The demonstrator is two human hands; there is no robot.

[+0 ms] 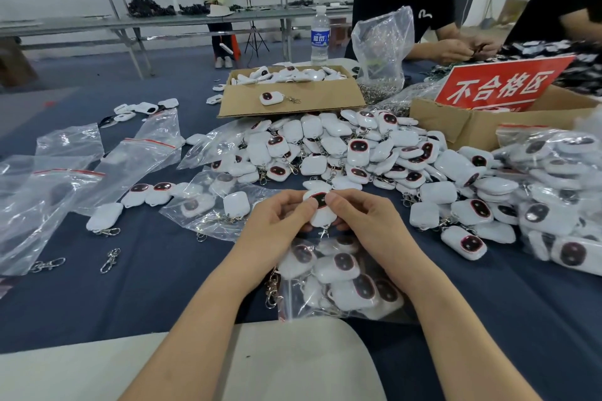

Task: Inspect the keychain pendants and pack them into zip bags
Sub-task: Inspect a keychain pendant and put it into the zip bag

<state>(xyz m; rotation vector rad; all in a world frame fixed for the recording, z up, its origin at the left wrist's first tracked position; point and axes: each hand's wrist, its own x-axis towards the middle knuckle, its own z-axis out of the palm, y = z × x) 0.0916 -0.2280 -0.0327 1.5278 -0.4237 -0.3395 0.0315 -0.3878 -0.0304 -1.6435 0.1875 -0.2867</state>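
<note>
L hand (280,216) & R hand (363,216) fingers (337,198) pinch one pendant (322,215), inspecting. Zip bag (338,275) just under fingers is part-filled; big pile (358,153) beyond fingers not yet packed, so most work's left.

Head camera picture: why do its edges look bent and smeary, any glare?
In the head view, the wide lens slants the far table and stretches the edges; bagged pendants at right smear, the held pendant is fairly sharp; light glints off the zip bags at left.

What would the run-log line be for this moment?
stage: inspecting | left hand: pinches pendant | right hand: pinches same pendant | zip bag: partly filled, beneath hands | loose pile: beyond hands
</note>
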